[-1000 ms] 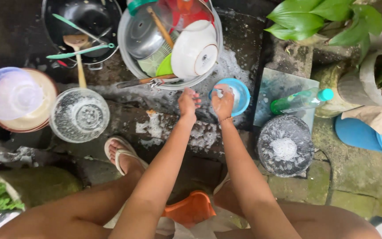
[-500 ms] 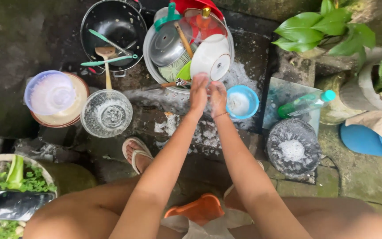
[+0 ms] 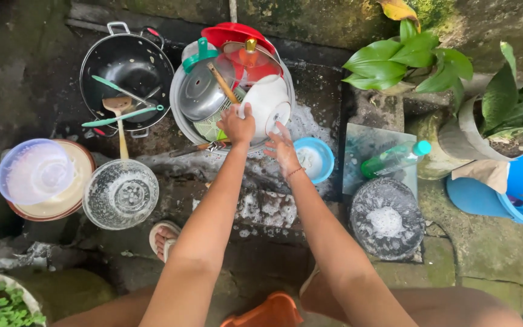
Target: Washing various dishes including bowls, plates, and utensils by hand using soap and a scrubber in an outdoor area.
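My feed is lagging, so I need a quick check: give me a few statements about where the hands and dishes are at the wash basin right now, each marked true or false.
1. The left hand touches the white bowl in the metal basin. True.
2. The right hand holds the green bottle. False: the green bottle lies apart on a glass slab; the hand is open beside the small blue bowl.
3. A wooden spatula rests across the black wok. True.
4. The soapy glass bowl sits inside the basin. False: it stands on the ground, left of the arms.
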